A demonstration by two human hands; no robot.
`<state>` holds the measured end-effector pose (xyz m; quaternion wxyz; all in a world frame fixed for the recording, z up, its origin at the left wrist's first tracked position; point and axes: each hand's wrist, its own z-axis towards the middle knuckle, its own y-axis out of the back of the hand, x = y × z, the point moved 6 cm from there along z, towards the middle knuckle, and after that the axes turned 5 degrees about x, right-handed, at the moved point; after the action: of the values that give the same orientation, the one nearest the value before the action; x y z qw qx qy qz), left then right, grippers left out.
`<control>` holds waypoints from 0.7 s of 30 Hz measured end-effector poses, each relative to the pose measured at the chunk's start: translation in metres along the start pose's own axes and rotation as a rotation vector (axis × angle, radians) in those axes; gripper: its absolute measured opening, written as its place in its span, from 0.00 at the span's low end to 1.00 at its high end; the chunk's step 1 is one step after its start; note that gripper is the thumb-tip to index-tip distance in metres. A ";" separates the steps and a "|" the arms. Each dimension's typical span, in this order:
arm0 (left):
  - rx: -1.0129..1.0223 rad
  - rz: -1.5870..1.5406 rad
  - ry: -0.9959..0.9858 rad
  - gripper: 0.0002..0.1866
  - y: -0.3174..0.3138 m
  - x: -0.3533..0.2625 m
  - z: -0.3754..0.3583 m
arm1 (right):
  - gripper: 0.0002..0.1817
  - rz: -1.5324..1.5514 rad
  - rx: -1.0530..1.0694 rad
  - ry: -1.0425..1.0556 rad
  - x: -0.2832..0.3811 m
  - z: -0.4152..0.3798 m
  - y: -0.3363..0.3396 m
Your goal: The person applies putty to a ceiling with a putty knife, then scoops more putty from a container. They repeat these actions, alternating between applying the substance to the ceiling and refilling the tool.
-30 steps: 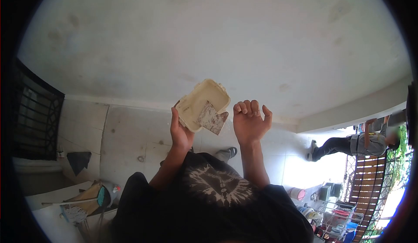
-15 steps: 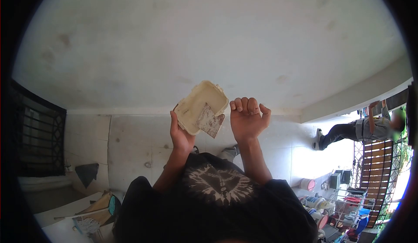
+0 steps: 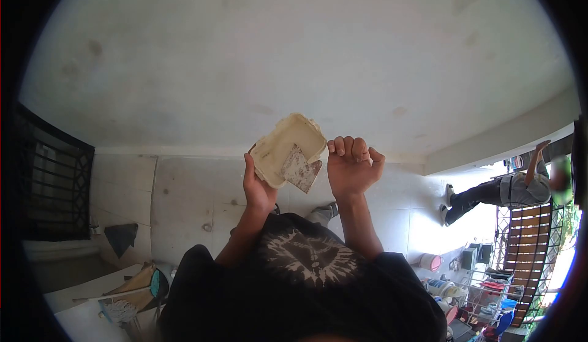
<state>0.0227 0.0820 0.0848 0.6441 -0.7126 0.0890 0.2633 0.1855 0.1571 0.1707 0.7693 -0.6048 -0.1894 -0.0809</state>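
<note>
My left hand point(image 3: 260, 186) grips a cream-coloured, rough-edged tub point(image 3: 274, 138) from its lower left side, thumb up along the wall. The inside of the tub is coated in pale paste. A flat, squarish scraper blade point(image 3: 300, 170), blotched with dried residue, lies across the tub's lower right part, one corner sticking out past the rim. Just right of the tub is my right hand point(image 3: 354, 169), raised with the palm side towards me. Its fingers are curled in and the thumb stands a little apart; nothing shows in it.
A broad pale wall point(image 3: 245, 54) fills the upper view, above a tiled floor point(image 3: 184, 201). At right, a person point(image 3: 514, 189) stands by the wall. Buckets point(image 3: 430, 262) and a wire rack point(image 3: 490, 290) crowd the lower right. A mop point(image 3: 122, 310) lies lower left, near a dark grille point(image 3: 55, 176).
Both hands and the tub have shifted slightly to the right in view. The person at right has changed leg and arm position. My grip looks the same.
</note>
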 end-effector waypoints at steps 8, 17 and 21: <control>-0.004 -0.009 -0.007 0.31 0.000 0.000 -0.002 | 0.15 -0.020 -0.009 0.017 -0.001 -0.002 0.003; 0.008 -0.026 -0.018 0.31 -0.005 -0.001 -0.003 | 0.14 -0.035 0.013 0.041 0.006 -0.002 0.004; -0.005 -0.022 -0.025 0.30 -0.003 -0.001 -0.003 | 0.15 -0.045 -0.025 0.044 0.004 0.001 0.001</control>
<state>0.0237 0.0798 0.0882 0.6464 -0.7117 0.0725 0.2653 0.1896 0.1588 0.1719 0.7635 -0.6081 -0.1852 -0.1139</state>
